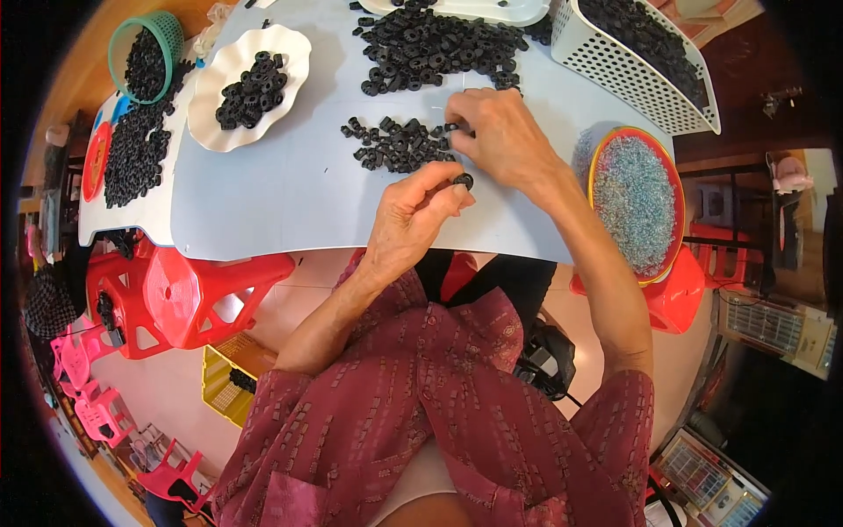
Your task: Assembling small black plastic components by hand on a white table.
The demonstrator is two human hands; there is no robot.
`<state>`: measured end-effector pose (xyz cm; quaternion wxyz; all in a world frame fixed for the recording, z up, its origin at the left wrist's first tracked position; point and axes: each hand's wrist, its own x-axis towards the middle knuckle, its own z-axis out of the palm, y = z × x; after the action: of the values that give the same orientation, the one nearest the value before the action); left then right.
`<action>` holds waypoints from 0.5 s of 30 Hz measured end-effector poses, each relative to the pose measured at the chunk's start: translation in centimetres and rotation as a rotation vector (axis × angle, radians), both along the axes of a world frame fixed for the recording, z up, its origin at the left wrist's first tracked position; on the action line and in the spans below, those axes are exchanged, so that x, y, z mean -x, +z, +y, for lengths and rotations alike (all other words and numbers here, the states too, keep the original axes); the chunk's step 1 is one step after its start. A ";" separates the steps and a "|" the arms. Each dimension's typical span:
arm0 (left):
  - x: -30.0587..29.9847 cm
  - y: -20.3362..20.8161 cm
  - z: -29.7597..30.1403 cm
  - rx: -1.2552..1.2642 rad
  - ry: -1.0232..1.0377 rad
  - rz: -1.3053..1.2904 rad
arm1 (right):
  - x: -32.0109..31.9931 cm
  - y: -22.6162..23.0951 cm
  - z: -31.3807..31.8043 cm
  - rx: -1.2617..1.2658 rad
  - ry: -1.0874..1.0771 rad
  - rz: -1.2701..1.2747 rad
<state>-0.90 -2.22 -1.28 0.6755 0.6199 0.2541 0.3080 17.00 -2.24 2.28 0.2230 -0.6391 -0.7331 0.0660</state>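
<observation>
My left hand [418, 209] is closed near the table's front edge, with a round black plastic part [464, 181] pinched between thumb and fingers. Just beyond it, my right hand [502, 132] reaches to the right end of a small pile of black pieces [399, 145]. Its thumb and forefinger are pressed together at a small black piece [451, 127], whose exact shape is too small to make out. Farther back spreads a bigger heap of chunky black parts [430, 48]. To the left, a white scalloped plate [293, 53] bears a mound of similar round black parts [252, 91].
A white perforated basket [615, 77] full of black parts stands back right. Below it is a yellow-and-red bowl [674, 206] of clear bluish bits. On the left are a green basket [173, 44] and loose black pieces [138, 158]. Red stools [180, 294] flank the table.
</observation>
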 end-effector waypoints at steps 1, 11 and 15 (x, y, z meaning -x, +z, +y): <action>0.0 0.1 0.0 0.010 -0.003 0.001 | -0.2 0.2 -0.2 0.040 -0.017 0.137; 0.1 0.1 0.1 0.040 0.010 -0.017 | -0.4 1.1 -7.3 0.194 -0.245 0.221; 0.0 0.3 0.0 0.028 0.008 -0.007 | -0.3 1.2 -7.2 0.134 -0.190 0.189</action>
<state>-0.89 -2.20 -1.01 0.6836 0.6083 0.2588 0.3092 17.30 -9.47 3.46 0.2531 -0.7100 -0.6391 0.1532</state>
